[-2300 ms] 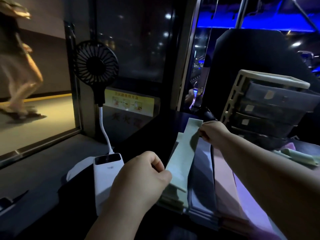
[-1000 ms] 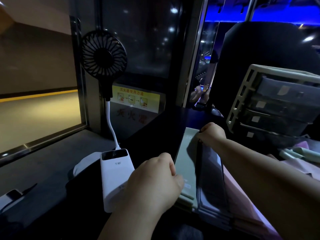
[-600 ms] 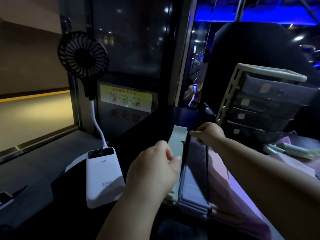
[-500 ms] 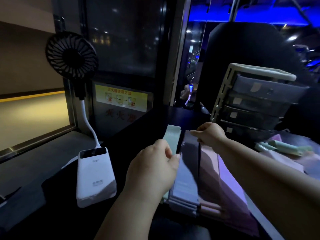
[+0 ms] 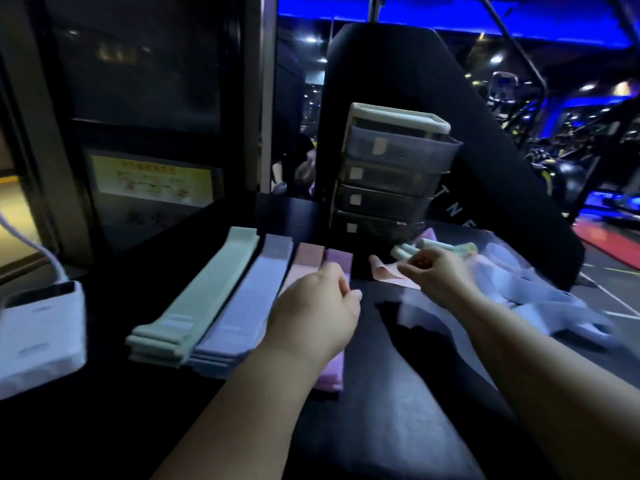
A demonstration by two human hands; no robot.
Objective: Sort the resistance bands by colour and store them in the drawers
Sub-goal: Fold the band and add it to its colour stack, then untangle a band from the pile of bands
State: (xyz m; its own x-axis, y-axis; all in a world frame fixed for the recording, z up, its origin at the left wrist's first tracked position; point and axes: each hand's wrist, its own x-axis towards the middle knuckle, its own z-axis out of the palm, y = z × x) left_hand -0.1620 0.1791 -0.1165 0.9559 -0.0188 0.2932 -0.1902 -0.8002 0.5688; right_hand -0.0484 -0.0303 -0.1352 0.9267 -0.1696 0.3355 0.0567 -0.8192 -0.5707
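Left hand (image 5: 311, 308) hides pink stack (image 5: 309, 253) middle; power bank (image 5: 38, 327) cropped left.

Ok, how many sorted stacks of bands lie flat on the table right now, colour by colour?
Green stack: 1
Pale blue stack: 1
Pink stack: 1
Purple stack: 1
Total: 4 stacks
The loose heap at right is too jumbled to count.

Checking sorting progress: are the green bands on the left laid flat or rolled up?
Flat: the green bands lie stretched out, stacked one on another beside the blue bands.
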